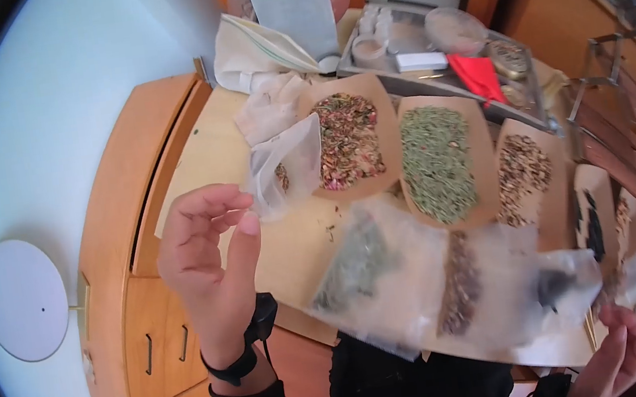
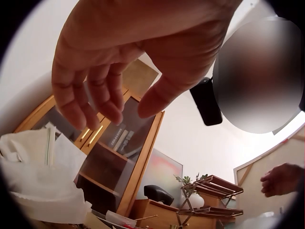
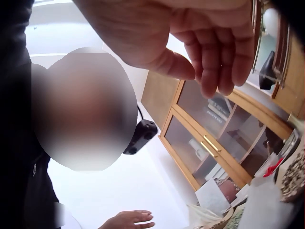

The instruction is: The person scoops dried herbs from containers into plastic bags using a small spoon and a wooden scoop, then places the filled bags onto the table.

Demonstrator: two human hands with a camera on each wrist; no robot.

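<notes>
My left hand [image 1: 209, 253] is raised at the table's left side, fingers loosely bent. Its fingertips are right at a small white mesh sachet [image 1: 289, 162] with a little dried material inside. In the left wrist view nothing lies between the thumb and fingers of the left hand [image 2: 138, 62]. Low at the right, my right hand [image 1: 623, 347] is beside clear plastic bags [image 1: 498, 287] with dried contents; the right wrist view shows the right hand [image 3: 205, 47] bent loosely around nothing. Paper trays hold reddish petals [image 1: 351, 142], green dried herb [image 1: 441, 158] and brown chopped pieces [image 1: 522, 172].
A grey tray [image 1: 407, 78] at the back carries jars, a white box and a red cloth [image 1: 476, 77]. A cream pouch [image 1: 255, 54] stands at the back left. Wooden drawers [image 1: 158, 324] border the left side; a folding rack [image 1: 601, 89] stands at the right.
</notes>
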